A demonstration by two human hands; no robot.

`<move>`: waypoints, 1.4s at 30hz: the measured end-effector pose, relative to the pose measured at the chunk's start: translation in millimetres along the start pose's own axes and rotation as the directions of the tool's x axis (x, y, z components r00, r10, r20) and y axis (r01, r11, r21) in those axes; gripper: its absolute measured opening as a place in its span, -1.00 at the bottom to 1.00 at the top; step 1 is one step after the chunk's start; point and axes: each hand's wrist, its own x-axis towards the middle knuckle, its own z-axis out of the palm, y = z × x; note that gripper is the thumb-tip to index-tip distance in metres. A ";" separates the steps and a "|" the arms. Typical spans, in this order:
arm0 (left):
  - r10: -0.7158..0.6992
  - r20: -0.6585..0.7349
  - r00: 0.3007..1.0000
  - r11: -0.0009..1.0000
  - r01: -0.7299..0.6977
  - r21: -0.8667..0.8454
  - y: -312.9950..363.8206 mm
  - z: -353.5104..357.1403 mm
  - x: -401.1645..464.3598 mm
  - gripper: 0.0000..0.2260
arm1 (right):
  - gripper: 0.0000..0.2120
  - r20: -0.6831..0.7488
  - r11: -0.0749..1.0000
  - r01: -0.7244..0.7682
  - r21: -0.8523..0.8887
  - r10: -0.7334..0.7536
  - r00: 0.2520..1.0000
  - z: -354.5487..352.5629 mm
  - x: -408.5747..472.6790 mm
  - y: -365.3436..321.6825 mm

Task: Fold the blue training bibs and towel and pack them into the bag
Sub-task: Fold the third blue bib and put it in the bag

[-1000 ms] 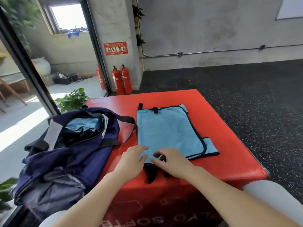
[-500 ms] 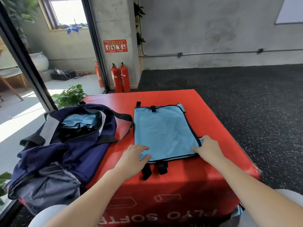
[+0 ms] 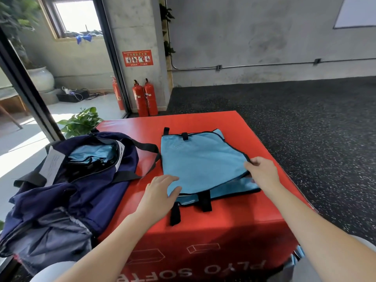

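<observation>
Blue bib [image 3: 200, 159], black-edged, seemingly mesh.

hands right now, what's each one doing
Left hand: open, flat on the near left corner of the blue bib.
Right hand: pinching the bib's right edge and lifting it.

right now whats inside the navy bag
Through the open top of the navy bag, light blue fabric with black trim shows, looking like bibs already packed. How many there are, and anything beneath them, is hidden by the bag's sides.
</observation>
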 end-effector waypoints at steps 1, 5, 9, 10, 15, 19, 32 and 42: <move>0.008 0.018 1.000 1.000 -0.009 0.014 2.7 1.6 -1.1 -0.69 | -0.89 0.016 0.981 -0.025 -0.193 0.029 0.999 -2.1 0.0 9.0; 0.047 0.117 0.992 0.998 -0.052 0.039 6.3 7.9 -4.9 -0.61 | -0.88 0.078 0.913 -0.074 -0.400 0.115 0.990 -3.3 -2.6 30.3; 0.037 0.166 0.985 0.997 -0.047 0.056 11.2 8.5 -5.4 -0.54 | -0.91 0.131 0.923 -0.037 -0.383 0.094 0.987 -8.3 1.4 32.4; 0.027 0.178 0.984 0.997 -0.039 0.065 11.4 8.6 -5.0 -0.55 | -0.93 0.137 0.928 -0.036 -0.370 0.093 0.986 -9.1 2.0 33.4; -0.042 0.181 0.983 0.996 0.027 0.082 7.5 9.0 -2.7 -0.65 | -0.92 0.133 0.967 -0.025 -0.254 0.061 0.989 -10.1 4.1 40.7; -0.253 0.081 0.964 0.967 0.251 0.038 15.4 8.8 -1.3 -0.76 | -0.88 0.135 0.972 -0.026 -0.234 0.059 0.989 -11.8 2.2 41.2; -0.384 0.071 0.921 0.904 0.359 0.230 26.4 -9.1 -7.0 -0.78 | -0.82 0.124 0.974 -0.015 -0.224 0.044 0.991 -16.0 -3.9 41.0; -0.112 0.210 0.971 0.993 0.115 -0.002 5.0 -11.2 -11.2 -0.81 | -0.80 0.167 0.964 0.009 -0.264 0.037 0.985 -23.8 -2.5 47.2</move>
